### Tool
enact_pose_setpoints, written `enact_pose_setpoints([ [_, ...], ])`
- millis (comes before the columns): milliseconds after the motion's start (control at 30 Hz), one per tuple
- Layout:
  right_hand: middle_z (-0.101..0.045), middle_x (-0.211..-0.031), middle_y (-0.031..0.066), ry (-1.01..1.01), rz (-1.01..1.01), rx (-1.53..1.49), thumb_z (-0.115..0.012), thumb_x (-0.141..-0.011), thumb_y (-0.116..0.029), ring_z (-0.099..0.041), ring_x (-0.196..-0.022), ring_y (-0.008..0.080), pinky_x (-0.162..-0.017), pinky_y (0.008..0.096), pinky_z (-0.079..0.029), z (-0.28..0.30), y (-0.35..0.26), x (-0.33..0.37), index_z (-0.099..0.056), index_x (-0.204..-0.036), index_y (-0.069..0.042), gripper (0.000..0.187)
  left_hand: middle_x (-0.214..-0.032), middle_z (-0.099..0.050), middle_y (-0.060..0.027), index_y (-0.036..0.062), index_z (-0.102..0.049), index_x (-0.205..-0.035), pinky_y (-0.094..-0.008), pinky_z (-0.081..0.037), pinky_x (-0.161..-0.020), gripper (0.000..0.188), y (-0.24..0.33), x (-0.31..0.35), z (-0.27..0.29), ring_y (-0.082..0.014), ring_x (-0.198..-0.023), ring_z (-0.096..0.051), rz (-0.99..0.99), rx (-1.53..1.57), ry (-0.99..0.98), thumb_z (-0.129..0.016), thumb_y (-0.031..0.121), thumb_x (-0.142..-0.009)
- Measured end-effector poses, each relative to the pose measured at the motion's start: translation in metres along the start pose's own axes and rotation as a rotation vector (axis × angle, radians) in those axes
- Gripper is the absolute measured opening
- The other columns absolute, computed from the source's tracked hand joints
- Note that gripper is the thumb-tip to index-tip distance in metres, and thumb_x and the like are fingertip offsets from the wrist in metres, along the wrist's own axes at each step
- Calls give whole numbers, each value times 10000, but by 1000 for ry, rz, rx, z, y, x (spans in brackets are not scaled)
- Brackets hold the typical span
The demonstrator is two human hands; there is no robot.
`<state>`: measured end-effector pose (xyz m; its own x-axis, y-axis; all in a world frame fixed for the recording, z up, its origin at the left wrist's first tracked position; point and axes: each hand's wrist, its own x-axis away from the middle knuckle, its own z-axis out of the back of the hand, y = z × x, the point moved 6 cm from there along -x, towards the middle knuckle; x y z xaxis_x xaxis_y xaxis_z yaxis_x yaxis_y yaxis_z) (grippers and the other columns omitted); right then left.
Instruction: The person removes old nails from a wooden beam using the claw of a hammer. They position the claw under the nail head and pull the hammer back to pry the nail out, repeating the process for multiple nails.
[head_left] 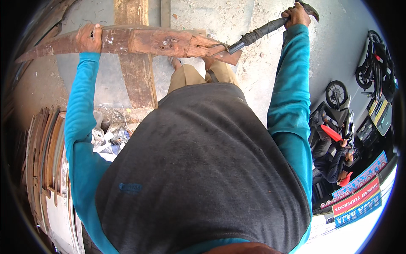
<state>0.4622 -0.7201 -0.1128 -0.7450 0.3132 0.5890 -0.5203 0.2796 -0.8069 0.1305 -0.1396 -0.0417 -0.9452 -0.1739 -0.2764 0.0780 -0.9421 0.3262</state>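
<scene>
A long reddish-brown wooden board, tapering at its left end, lies crosswise in front of me. My left hand is closed over its left part. In my right hand, at the upper right, is a hammer, gripped close to its dark curved head. Black wrapping covers its handle, and the bare metal end of the handle meets the board near its right end. A thin curved strip or splinter shows beside that contact; I cannot tell which. The board's surface there is rough and chipped.
A worn plank runs beneath the board. Upright wooden strips are stacked at the left, near a heap of scraps. Motorcycles, people and a banner are off to the right. My feet stand behind the board.
</scene>
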Motion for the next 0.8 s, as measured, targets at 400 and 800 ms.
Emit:
enact_pose_setpoints([
  [400, -403, -552, 2, -27, -52, 104, -560, -977, -209, -380, -395, 164, -350, 318, -360, 0, 50, -39, -515, -914, -150, 97, -862, -718, -138, 59, -736, -806, -456, -496, -801, 278, 3, -11, 5, -351, -823, -654, 69, -23, -97, -587, 232, -964],
  [800, -357, -663, 15, -119, 380, -176, -538, -1054, -193, -343, -525, 127, -497, 309, -356, 50, -122, 75, -445, -960, -18, 219, -879, -698, -141, 54, -708, -839, -476, -459, -870, 294, -23, 6, -11, -371, -892, -633, 108, -38, -11, -607, 312, -936],
])
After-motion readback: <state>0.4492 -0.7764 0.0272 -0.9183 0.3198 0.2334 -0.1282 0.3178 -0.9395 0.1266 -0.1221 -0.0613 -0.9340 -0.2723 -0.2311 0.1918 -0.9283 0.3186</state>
